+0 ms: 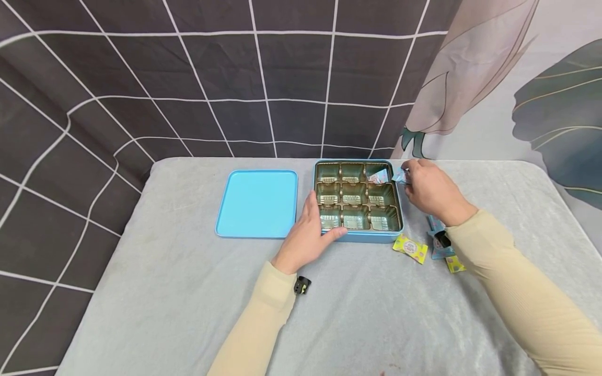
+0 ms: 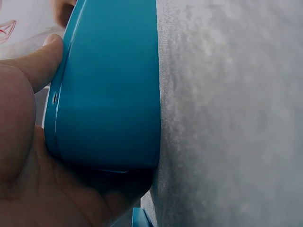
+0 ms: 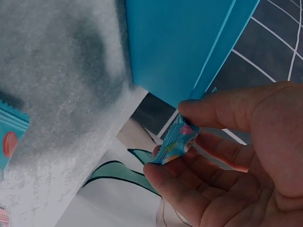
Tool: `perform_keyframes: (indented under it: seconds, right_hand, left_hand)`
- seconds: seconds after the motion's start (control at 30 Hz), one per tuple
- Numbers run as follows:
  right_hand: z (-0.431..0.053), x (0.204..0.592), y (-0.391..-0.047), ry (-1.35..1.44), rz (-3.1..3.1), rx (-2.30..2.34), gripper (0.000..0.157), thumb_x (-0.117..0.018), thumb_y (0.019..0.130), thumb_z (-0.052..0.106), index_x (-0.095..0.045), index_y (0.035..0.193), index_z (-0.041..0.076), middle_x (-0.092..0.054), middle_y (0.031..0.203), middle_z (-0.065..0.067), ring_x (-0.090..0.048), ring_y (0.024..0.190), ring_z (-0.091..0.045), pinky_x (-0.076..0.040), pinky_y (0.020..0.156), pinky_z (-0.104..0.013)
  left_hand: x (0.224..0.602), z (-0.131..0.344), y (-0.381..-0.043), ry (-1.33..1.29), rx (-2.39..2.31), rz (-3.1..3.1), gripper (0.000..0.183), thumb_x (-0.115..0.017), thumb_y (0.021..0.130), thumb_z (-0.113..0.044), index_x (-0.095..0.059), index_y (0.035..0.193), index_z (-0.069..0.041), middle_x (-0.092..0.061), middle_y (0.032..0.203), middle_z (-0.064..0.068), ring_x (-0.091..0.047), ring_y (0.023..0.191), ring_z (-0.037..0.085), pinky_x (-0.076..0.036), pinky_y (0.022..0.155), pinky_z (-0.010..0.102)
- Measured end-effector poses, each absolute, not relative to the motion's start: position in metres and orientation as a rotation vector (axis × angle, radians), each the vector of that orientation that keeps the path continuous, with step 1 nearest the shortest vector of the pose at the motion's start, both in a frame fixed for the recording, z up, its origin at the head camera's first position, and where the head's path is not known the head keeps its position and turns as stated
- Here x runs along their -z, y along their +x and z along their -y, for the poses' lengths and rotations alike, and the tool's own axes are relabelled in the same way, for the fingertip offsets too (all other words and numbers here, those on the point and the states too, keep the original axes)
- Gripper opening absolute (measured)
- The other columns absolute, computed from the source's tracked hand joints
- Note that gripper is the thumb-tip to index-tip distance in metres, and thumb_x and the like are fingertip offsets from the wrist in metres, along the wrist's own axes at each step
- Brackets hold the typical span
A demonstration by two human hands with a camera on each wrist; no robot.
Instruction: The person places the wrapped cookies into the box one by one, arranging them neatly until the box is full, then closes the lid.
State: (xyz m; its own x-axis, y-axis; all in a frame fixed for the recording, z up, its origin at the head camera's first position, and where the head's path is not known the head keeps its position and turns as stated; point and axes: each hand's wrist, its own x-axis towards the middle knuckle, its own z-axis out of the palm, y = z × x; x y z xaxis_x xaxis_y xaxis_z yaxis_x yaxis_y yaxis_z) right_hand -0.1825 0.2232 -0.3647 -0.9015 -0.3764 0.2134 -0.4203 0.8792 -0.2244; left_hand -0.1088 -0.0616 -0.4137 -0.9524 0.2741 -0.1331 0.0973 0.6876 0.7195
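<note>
A blue box (image 1: 362, 236) with a gold divided tray (image 1: 354, 187) inside stands near the table's far edge. One blue-and-pink wrapped candy (image 1: 378, 177) lies in its back right compartment. My right hand (image 1: 435, 190) is just past the box's right side, pinching a blue wrapped candy (image 3: 176, 142) between thumb and fingers. My left hand (image 1: 307, 237) rests against the front left corner, its fingers straight along the left side. Its thumb (image 2: 45, 59) touches the front rim; in the left wrist view the box hides most of the other fingers.
A flat blue lid (image 1: 257, 203) lies left of the box. A yellow wrapped candy (image 1: 410, 248) is by the front right corner. Blue candies (image 1: 441, 246) and another yellow candy (image 1: 454, 263) lie partly under the right forearm. A grey cloth (image 1: 164, 292) covers the table.
</note>
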Motion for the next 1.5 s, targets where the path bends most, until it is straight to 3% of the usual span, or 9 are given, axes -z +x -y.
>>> perform_keyframes:
  seconds: [1.5]
  right_hand:
    - [-0.198,0.352,-0.189,0.647,2.934,-0.371,0.038,-0.063,0.083,-0.007,-0.055,0.119,-0.016,-0.060,0.102,-0.032,-0.059,0.095,-0.043,-0.050,0.083,-0.055]
  left_hand:
    - [0.415,0.061,-0.110,0.290,-1.115,-2.668,0.110,-0.060,0.095,-0.059,0.010,0.160,-0.006,0.007,0.168,0.014,-0.007,0.152,0.028,-0.018,0.120,0.046]
